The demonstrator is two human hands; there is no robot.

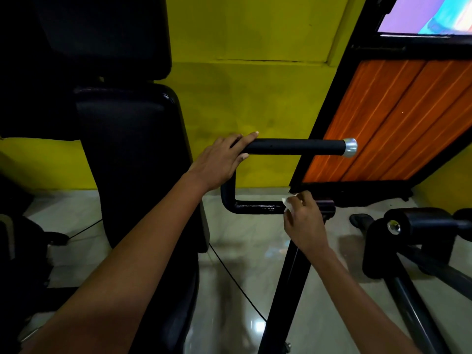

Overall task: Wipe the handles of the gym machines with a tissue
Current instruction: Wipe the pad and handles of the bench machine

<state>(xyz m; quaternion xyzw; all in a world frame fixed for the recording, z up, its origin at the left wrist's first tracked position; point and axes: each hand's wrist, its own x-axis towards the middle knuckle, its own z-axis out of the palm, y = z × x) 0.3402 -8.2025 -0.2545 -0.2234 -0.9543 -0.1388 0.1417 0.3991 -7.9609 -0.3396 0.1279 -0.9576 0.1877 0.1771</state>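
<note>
**Tissue at the lower bar, grip steadied from above**

Left hand [221, 163] laid over the inner end of the black foam grip [293, 146], fingers extended along the top and thumb underneath, holding loosely rather than clenched; most likely there to stop the U-shaped handle from swinging while the other side gets cleaned. Chrome end cap [350, 147] at the free end of the grip, untouched, well apart from either hand.

Right hand [305, 221] lower down, fingers curled and pinching a small white tissue [287, 206], pressed against the glossy lower bar [258, 207] of the same handle, just where that bar meets its pivot block [327, 208]. Only a corner of the tissue showing past the fingers; how much is bunched in the palm, impossible to tell.

Seemingly mid-wipe on the bare metal part, with the foam grip either done or next in line; nothing here to settle which. Easy to picture a sweep leftward along the bar toward the bend [226, 195].

Around it: a black padded seat back [132, 149] on the left, a yellow wall [255, 98] behind, an orange slatted panel [396, 118] in a black frame leaning at right, a padded roller [429, 221] on the neighbouring machine, pale tiled floor [255, 251] below.
</note>
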